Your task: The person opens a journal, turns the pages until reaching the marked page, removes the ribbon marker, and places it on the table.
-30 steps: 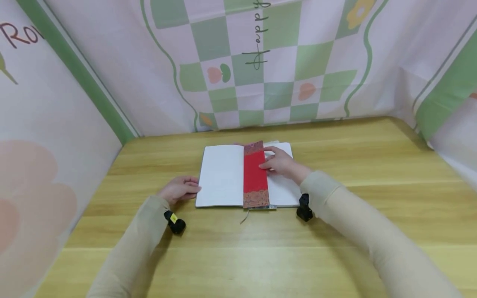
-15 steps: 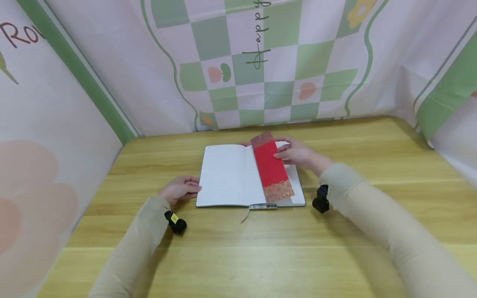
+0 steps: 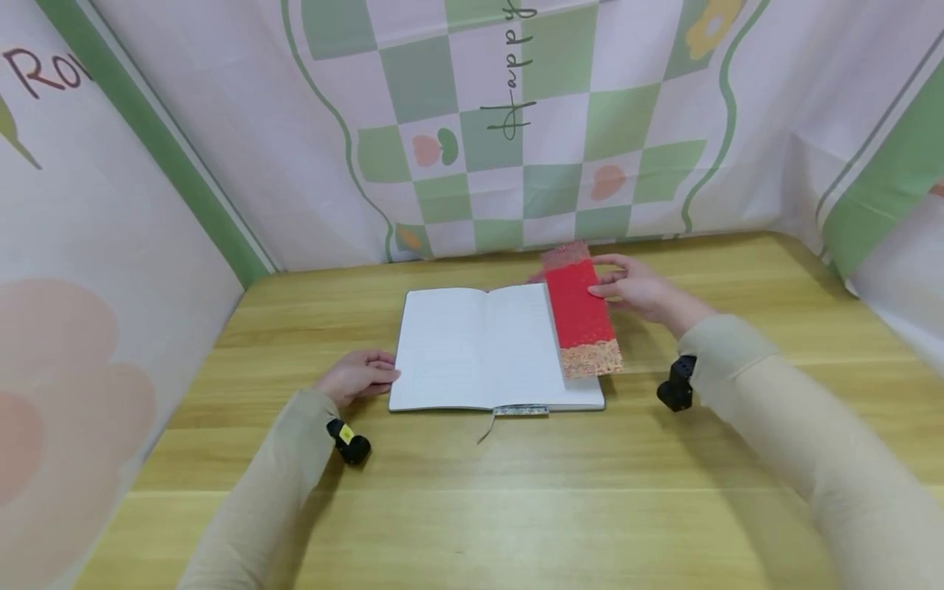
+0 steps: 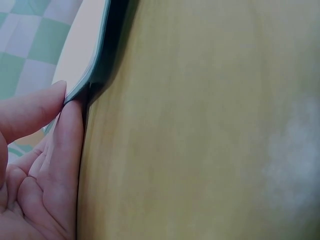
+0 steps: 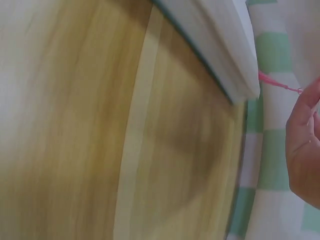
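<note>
An open notebook (image 3: 446, 344) with white pages lies on the table. My left hand (image 3: 357, 377) pinches its left edge; in the left wrist view the thumb is on top and a finger (image 4: 67, 130) underneath, at the cover's corner. My right hand (image 3: 637, 287) grips the right edge of a long red bookmark (image 3: 578, 303) with patterned ends. The bookmark hangs tilted over the right page and partly beyond its outer edge. From its top runs a pink cord (image 5: 272, 80), seen in the right wrist view near my right hand (image 5: 302, 155). The bookmark itself is out of that view.
A patterned strip (image 3: 519, 410) and a thin grey ribbon (image 3: 485, 428) stick out from the notebook's bottom edge. The wooden table (image 3: 472, 508) ends at a checked green and white cloth (image 3: 494, 180) behind. Small black cameras (image 3: 352, 447) sit on both wrists.
My right hand has carried the bookmark from the middle of the notebook rightward and away from me, past the right page's edge. The right page is now largely uncovered. My left hand has stayed put.
</note>
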Available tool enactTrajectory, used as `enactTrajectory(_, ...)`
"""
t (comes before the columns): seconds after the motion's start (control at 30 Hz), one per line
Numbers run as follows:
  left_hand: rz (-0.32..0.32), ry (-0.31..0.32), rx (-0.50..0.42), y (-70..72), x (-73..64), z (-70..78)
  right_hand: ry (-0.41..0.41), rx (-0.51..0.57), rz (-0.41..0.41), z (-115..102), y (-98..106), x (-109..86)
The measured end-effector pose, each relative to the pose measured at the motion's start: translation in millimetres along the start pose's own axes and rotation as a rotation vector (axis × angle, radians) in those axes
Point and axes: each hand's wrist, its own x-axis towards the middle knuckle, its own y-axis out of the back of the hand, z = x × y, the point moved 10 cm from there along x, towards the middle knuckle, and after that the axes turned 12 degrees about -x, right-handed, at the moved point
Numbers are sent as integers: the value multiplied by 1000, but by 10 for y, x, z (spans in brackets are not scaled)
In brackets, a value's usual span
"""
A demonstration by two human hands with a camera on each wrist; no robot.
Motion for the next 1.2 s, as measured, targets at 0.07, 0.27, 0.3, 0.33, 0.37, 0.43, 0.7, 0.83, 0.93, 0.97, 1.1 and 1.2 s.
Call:
enactTrajectory(0.07,-4,1,0,0,5,0,0,3,-7,81,77,-24)
enactTrajectory(0.27,-13,4,12,-10,9,6,-11,-54,-23,367,255,-78)
enactTrajectory(0.3,-10,5,13,-7,10,5,-17,-61,-23,411,276,-87)
enactTrajectory(0.33,-6,7,11,-4,12,3,-24,-67,-26,453,294,-98)
enactTrajectory(0.37,-6,6,13,-4,12,4,-30,-67,-28,490,310,-108)
enactTrajectory(0.43,-8,4,15,-5,12,5,-36,-65,-30,546,332,-129)
enactTrajectory(0.7,-13,-13,1,-9,-14,19,-41,-22,-58,670,332,-154)
enactTrajectory(0.83,-21,-21,-11,-22,-41,28,-64,20,-79,725,287,-135)
enactTrajectory(0.93,-20,-24,-11,-22,-50,31,-83,-3,-85,770,259,-114)
enactTrajectory(0.97,-18,-25,-9,-21,-50,32,-93,-10,-83,785,251,-110)
enactTrajectory(1.1,-16,-24,-1,-17,-49,31,-115,-53,-73,831,246,-99)
enactTrajectory(1.2,-16,-27,-5,-19,-54,35,-112,-80,-62,825,252,-99)
